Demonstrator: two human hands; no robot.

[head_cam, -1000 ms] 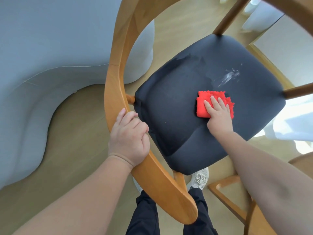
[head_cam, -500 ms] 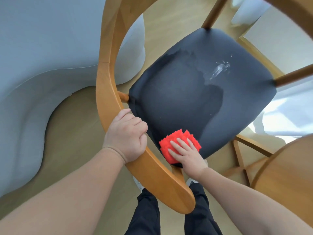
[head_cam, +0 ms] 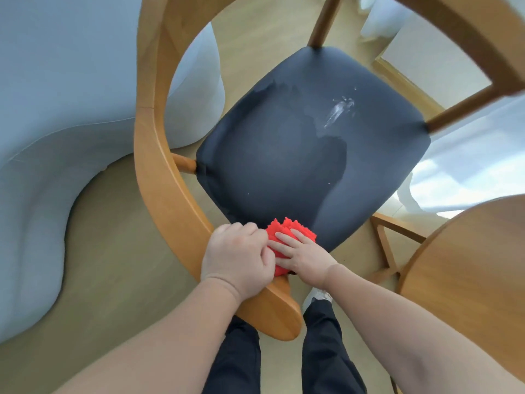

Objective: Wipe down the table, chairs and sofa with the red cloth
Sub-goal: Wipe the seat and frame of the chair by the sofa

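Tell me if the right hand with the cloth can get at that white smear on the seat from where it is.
Probably yes. The right hand presses the red cloth at the seat's near edge, and the dark cushion between it and the white smear lies bare.

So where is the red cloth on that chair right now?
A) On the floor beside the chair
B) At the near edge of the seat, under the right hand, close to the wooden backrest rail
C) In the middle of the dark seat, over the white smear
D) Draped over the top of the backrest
B: the red cloth lies at the near edge of the dark seat under the right hand, beside the left hand on the wooden rail.
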